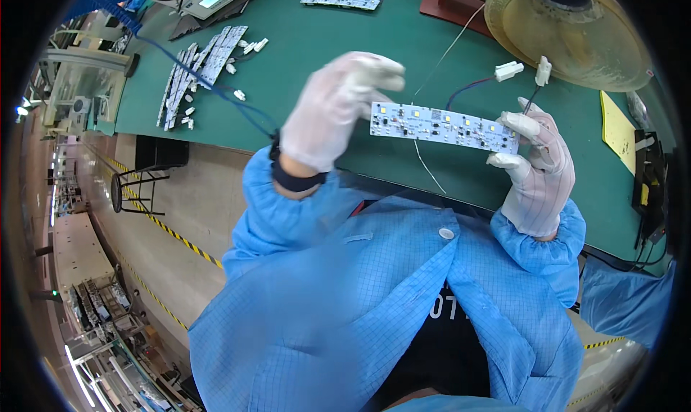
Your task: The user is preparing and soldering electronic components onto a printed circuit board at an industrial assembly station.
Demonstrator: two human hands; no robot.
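My right hand (536,164), in a white striped glove, grips the right end of a narrow white LED circuit board (439,124) between thumb and fingers. The board is held nearly level above the bench edge, its small yellow LEDs facing up. Two leads with white plug connectors (509,71) stick out beyond its far side. My left hand (335,110), also gloved, is beside the board's left end, fingers bent and slightly blurred, with nothing visible in them. A dark wrist strap (296,180) with a blue cord circles my left wrist. A thin silvery wire (430,169) passes behind the board.
Several similar boards (223,56) lie piled on the green bench (281,30) at the left; another board (340,2) lies at the far side. A grey unit with a display (211,0) stands far left. A wide translucent funnel-shaped hood (576,41) and yellow paper (617,128) are right.
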